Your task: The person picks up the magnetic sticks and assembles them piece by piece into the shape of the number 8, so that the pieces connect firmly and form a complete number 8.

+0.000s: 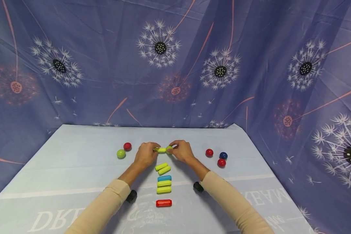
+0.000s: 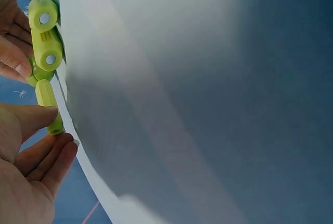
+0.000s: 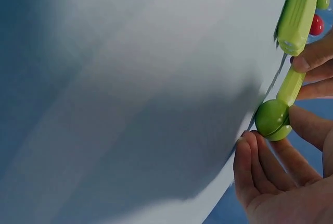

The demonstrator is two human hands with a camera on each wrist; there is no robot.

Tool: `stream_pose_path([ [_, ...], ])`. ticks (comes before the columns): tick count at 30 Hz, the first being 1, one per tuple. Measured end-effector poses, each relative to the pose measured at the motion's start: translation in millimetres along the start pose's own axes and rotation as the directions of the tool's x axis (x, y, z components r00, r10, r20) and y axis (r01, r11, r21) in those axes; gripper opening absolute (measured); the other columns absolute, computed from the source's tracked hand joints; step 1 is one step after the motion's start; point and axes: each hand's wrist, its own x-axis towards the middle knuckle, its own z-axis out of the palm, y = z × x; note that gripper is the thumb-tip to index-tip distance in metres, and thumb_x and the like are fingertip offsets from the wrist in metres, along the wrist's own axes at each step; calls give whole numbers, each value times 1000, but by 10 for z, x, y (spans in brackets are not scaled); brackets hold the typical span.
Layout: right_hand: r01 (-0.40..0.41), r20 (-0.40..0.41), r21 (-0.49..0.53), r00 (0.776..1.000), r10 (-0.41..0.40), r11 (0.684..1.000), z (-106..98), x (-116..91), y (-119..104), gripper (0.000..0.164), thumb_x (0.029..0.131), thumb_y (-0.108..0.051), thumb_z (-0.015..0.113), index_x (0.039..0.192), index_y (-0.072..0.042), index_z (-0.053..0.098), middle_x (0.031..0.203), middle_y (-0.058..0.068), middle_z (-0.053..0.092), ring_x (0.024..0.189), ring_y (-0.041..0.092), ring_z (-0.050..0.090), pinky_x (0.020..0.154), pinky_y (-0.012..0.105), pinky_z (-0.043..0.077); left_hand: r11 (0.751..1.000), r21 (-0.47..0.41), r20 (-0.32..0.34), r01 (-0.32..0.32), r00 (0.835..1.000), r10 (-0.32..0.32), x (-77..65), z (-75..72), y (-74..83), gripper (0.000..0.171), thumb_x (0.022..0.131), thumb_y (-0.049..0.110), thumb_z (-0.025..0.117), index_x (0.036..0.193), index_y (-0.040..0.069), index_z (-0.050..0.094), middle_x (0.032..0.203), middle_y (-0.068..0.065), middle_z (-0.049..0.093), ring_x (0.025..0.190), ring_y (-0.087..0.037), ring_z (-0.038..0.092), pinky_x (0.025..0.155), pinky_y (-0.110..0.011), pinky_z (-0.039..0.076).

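At the middle of the table, my left hand (image 1: 146,154) pinches the left end of a yellow-green ridged rod (image 1: 162,150) between thumb and fingers. My right hand (image 1: 182,150) holds a green ball (image 1: 169,149) against the rod's other end. In the right wrist view the ball (image 3: 270,117) shows a groove round it, and the rod (image 3: 291,85) meets it; whether they are joined I cannot tell. Nearer me lie two slanted yellow-green rods (image 1: 164,170), then a blue rod (image 1: 164,178), two more yellow-green rods (image 1: 164,189) and a red rod (image 1: 163,203).
Left of my hands sit a red ball (image 1: 127,146) and a green ball (image 1: 121,153). To the right are two red balls (image 1: 209,152) and a dark blue ball (image 1: 223,155). Black objects (image 1: 198,187) show beside both forearms. A patterned curtain (image 1: 117,65) rises behind the table.
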Motion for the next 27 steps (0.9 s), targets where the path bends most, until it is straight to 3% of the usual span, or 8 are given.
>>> stream_pose_path([
  [6,5,3,1,1000,-5,1000,-10,-6,6,26,87,-26,80,109,-13,79,99,10,79,88,23,74,68,32,56,1000,-2,0,-9,1000,9,-42,-87,-16,32,83,-5,68,113,5,78,104,-16,77,96,-30,73,84,-45,59],
  [12,-3,10,2,1000,3,1000,-21,7,7,26,88,-28,79,110,-14,79,101,9,78,91,23,73,70,31,56,1000,-9,-10,-9,1000,9,-73,-267,-43,31,86,1,72,116,6,76,103,-19,76,93,-31,73,81,-45,59],
  [16,-1,7,7,1000,1,1000,-21,13,19,26,88,-28,79,110,-14,79,102,9,78,91,23,73,69,30,56,999,-9,-36,-44,998,43,-97,-391,-84,31,85,4,77,117,3,74,102,-21,76,90,-33,74,79,-47,60],
  [19,3,8,13,1000,-3,1000,-15,9,26,26,88,-27,79,110,-14,79,102,9,78,91,22,73,68,29,56,998,7,-70,-56,996,57,-114,-490,-145,32,85,4,77,117,4,74,101,-21,76,89,-34,73,77,-48,59],
  [27,-4,11,15,1000,4,1000,-9,-2,32,26,88,-28,79,110,-15,79,103,8,78,91,22,73,68,29,55,1000,9,-163,-3,987,4,-165,-758,-449,36,84,4,75,120,5,73,105,-24,74,84,-33,73,75,-51,56],
])
